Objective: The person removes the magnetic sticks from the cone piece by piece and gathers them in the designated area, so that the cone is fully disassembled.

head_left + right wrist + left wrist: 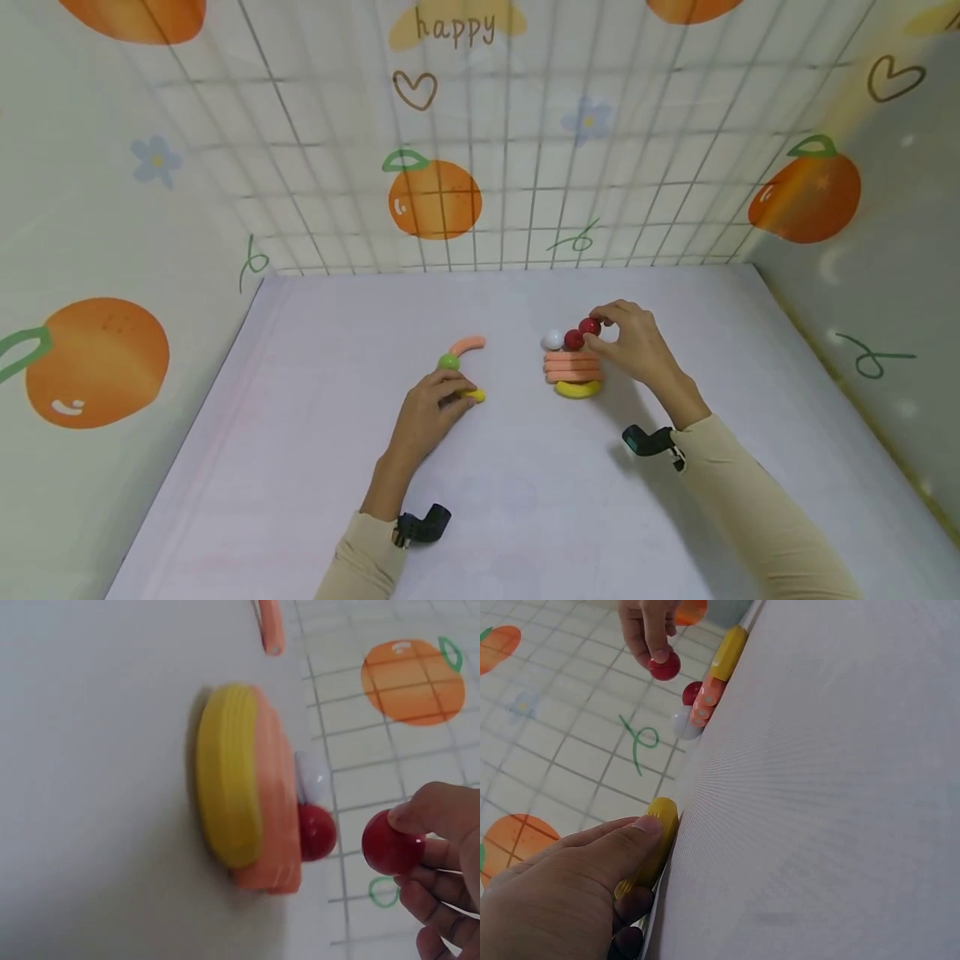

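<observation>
Pinching a red ball (pixel 590 325) with fingers parted only by its width, the right hand (pixel 636 343) holds it just apart from a second red ball (pixel 573 340), which sits beside a white ball (pixel 552 339) behind orange pieces (pixel 572 367) on the counter (pixel 517 492). Curled nearly closed, the left hand (pixel 426 414) grips a yellow piece (pixel 480 396) near a green ball (pixel 448 362).

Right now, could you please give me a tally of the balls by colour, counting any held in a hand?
Red balls: 2, one of them pinched by the right hand
White ball: 1
Green ball: 1, just beyond the left hand
Total: 4 balls visible
</observation>
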`<state>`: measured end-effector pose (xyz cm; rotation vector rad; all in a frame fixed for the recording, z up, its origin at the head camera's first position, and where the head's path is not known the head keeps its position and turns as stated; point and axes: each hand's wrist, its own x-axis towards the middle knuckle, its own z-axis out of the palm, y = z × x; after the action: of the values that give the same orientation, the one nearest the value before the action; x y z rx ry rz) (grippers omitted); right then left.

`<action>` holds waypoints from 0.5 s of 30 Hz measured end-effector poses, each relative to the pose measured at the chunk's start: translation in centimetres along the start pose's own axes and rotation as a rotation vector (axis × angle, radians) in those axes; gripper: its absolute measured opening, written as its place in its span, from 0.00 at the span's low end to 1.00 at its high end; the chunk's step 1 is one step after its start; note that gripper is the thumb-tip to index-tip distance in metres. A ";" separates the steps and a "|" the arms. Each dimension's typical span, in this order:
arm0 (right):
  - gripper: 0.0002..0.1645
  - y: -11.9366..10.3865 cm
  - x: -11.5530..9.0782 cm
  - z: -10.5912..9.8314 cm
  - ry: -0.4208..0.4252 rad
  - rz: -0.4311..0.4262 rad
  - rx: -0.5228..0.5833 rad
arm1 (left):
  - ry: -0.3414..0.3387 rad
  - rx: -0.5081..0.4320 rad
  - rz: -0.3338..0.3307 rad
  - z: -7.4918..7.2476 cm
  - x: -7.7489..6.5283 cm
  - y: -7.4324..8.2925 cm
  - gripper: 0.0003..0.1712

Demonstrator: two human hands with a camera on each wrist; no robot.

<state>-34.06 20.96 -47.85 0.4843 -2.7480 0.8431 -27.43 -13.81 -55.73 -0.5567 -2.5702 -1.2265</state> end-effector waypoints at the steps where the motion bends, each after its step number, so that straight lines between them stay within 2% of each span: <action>1: 0.19 0.2 0.0 0.0 -0.001 0.008 -0.004 | 0.001 0.001 0.000 0.0 0.0 -0.1 0.10; 9: 0.19 1.8 0.0 0.4 -0.032 0.078 -0.032 | 0.002 -0.003 -0.003 0.1 -0.2 -0.2 0.09; 15: 0.20 2.6 -0.1 0.9 -0.040 0.073 -0.050 | 0.008 0.007 0.007 0.1 -0.3 -0.1 0.10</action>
<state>-35.08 22.52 -49.86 0.3984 -2.8311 0.7877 -27.19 -13.87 -55.95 -0.5579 -2.5629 -1.2146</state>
